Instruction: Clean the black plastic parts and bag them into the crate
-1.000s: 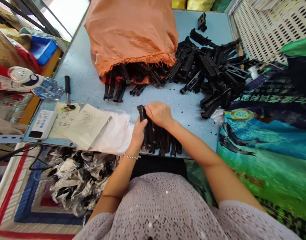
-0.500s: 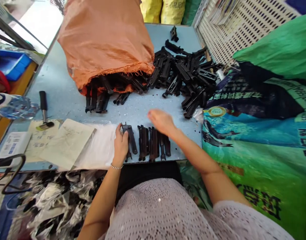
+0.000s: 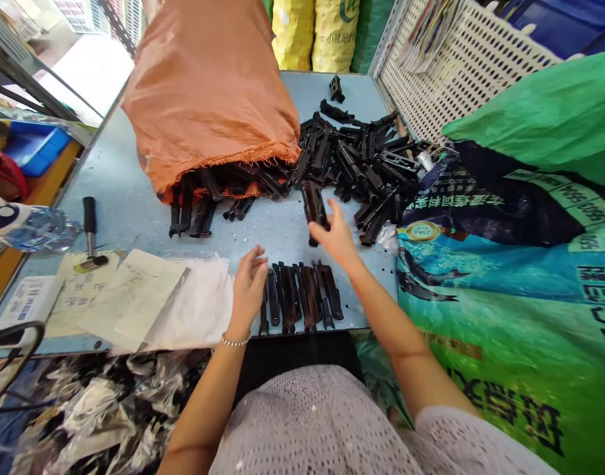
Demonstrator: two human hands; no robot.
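2 arms [image 3: 208,396] forward, left fingers [image 3: 253,256] curled

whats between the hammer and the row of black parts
In the head view, between the hammer and the row of black parts lie overlapping papers, then white sheeting, with the left hand nearest the row.

Two hands: left hand [image 3: 249,284], right hand [image 3: 339,236]. One black part [image 3: 313,208] in right. Row [image 3: 302,297] at near edge of surface [image 3: 366,290]: several parts, packed too tight to count from here. Heap [image 3: 351,158]: many, tangled, beyond counting. One orange sack [image 3: 218,92], two yellow sacks [image 3: 334,33], one fish-print sack [image 3: 485,316]. One hammer [image 3: 89,214], one bottle [image 3: 39,227], one blue tray [image 3: 39,148], one bracelet [image 3: 235,342].
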